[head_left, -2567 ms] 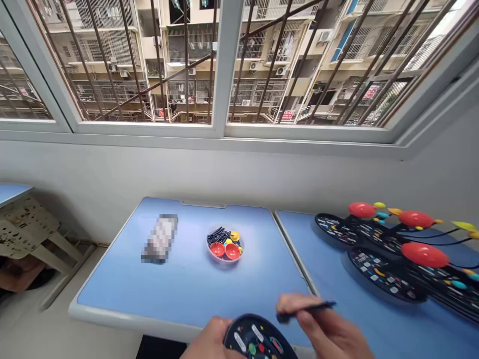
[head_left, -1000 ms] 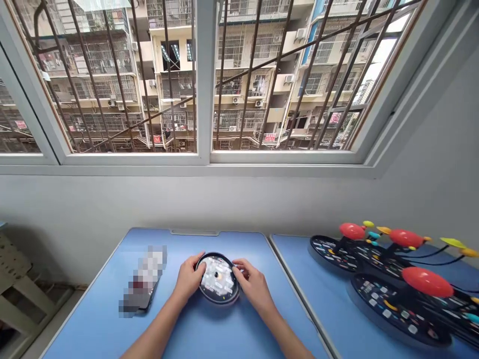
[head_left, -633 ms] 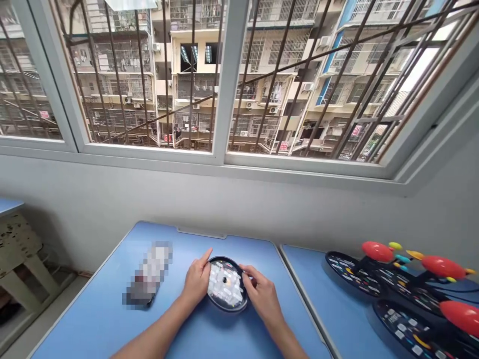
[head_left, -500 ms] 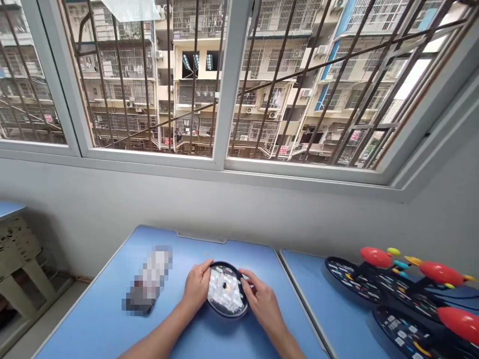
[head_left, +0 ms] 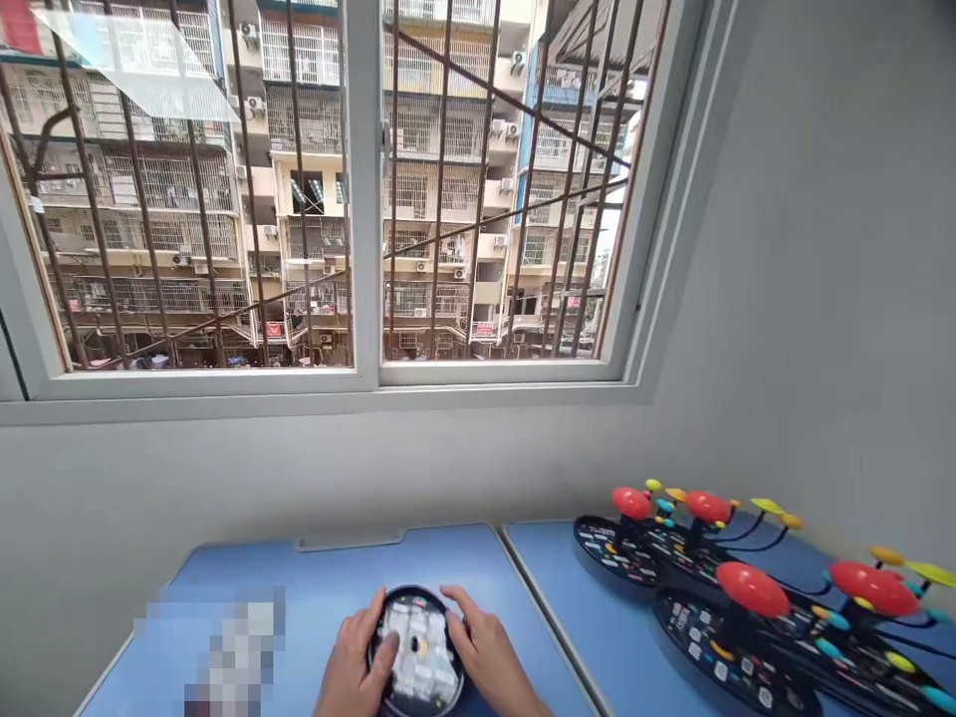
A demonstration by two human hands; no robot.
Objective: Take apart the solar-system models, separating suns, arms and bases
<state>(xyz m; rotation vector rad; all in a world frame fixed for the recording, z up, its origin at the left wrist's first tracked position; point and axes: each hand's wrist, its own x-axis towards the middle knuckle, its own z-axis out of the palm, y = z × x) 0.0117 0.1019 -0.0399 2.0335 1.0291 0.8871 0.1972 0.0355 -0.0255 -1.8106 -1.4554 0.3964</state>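
Observation:
Both my hands are at the bottom of the view, on a round black-rimmed disc [head_left: 415, 652] with white blocks and a small dark centre spot on its face. My left hand [head_left: 351, 669] grips the disc's left side, its fingers over the white blocks. My right hand [head_left: 482, 659] holds the right rim, with fingertips on the edge. The lower edge of the disc is cut off by the frame. A pixelated, blurred object [head_left: 231, 647] lies left of my left hand, and I cannot tell what it is.
The disc rests on a blue table [head_left: 321, 568]. A second blue table [head_left: 553, 607] adjoins it at the right, bearing several black discs [head_left: 616, 551] with red domes and coloured parts. A barred window [head_left: 358, 199] and grey wall stand behind.
The view has swung right and upward, so the tables sit lower and further left in the frame. My hands stay on the disc, which has turned slightly between them.

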